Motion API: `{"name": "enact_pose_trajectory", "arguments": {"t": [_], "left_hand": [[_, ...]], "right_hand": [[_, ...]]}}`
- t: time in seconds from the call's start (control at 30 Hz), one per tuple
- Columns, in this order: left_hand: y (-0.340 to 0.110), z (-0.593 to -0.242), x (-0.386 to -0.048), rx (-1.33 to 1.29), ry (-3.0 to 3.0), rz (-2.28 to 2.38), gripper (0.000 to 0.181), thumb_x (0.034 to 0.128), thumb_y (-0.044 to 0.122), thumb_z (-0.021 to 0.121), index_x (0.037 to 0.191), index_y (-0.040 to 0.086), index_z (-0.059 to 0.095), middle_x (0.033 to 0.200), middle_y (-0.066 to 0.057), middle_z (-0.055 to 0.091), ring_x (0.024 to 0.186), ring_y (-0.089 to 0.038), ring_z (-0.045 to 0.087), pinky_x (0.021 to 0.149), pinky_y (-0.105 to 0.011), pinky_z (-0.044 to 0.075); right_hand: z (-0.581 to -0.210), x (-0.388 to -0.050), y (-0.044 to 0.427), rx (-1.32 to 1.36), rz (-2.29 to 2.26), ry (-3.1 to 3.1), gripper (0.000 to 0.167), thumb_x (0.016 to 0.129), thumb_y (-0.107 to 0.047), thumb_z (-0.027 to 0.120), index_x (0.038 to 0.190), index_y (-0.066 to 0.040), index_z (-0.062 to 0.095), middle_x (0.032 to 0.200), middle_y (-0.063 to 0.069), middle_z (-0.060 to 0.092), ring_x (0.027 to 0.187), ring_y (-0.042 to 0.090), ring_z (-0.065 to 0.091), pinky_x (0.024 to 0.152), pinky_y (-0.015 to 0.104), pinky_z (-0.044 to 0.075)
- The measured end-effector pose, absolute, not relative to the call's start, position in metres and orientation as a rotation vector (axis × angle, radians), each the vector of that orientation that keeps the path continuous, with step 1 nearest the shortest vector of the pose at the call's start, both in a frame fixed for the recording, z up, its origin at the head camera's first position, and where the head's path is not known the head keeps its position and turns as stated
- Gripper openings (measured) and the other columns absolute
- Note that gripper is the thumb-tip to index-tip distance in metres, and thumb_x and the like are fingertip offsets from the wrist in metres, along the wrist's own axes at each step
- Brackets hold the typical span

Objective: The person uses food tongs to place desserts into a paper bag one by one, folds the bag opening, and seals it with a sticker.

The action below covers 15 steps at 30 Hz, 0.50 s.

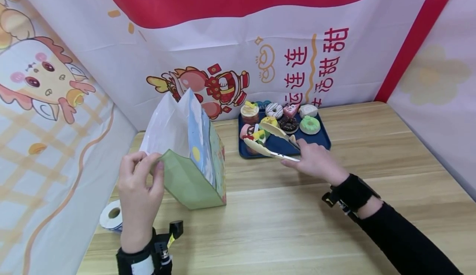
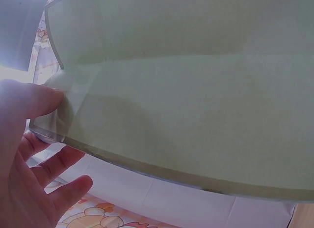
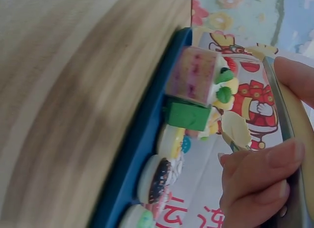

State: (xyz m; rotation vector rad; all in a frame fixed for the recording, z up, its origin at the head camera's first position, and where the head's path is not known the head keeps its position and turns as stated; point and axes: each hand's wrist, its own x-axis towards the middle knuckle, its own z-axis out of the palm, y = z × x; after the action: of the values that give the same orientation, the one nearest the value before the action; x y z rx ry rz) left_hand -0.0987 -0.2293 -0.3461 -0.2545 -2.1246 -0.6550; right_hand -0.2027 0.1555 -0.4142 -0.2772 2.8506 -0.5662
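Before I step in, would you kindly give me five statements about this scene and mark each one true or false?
1. The right hand holds the tongs. True.
2. The left hand grips the tray. False: its fingers pinch the rim of the green-sided bag.
3. The green-iced doughnut lies on the blue tray. True.
4. The white roll stands on the tray. False: it is on the table, beside the left hand.
5. The two ends of the tongs are pressed together. False: they are spread apart.
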Motion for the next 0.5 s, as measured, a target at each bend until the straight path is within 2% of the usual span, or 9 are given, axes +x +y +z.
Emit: {"name": "enact_pose_trajectory", "arguments": {"t": [0.17, 0.37, 0.5], "left_hand": [[-0.23, -0.347, -0.099, -0.256, -2.124, -0.658, 0.013, 0.0856, -0.004, 0.066, 0.098, -0.001, 0.069, 0.097, -0.023, 0.052, 0.086, -0.031, 0.049, 0.077, -0.03, 0.037], [-0.23, -0.347, -0.099, -0.26, -2.121, -0.658, 0.013, 0.0856, -0.004, 0.066, 0.098, -0.001, 0.069, 0.097, -0.023, 0.052, 0.085, -0.029, 0.049, 0.076, -0.029, 0.037], [-0.23, -0.346, -0.099, -0.259, -2.118, -0.659, 0.013, 0.0856, -0.004, 0.066, 0.098, -0.001, 0.069, 0.097, -0.024, 0.052, 0.085, -0.029, 0.049, 0.076, -0.03, 0.037]], "right_hand": [[-0.423, -0.203, 0.157, -0.267, -0.563, 2.853, 0.112, 0.075, -0.084, 0.051, 0.142, 0.005, 0.04, 0.117, 0.029, 0.064, 0.091, 0.03, 0.066, 0.074, 0.046, 0.054], [-0.429, -0.202, 0.156, -0.262, -0.59, 2.847, 0.099, 0.081, -0.072, 0.059, 0.139, 0.006, 0.042, 0.098, 0.021, 0.067, 0.075, 0.023, 0.061, 0.059, 0.034, 0.047], [-0.43, -0.202, 0.155, -0.259, -0.597, 2.84, 0.096, 0.082, -0.069, 0.061, 0.139, 0.006, 0.042, 0.096, 0.019, 0.066, 0.073, 0.022, 0.059, 0.058, 0.033, 0.046]]}}
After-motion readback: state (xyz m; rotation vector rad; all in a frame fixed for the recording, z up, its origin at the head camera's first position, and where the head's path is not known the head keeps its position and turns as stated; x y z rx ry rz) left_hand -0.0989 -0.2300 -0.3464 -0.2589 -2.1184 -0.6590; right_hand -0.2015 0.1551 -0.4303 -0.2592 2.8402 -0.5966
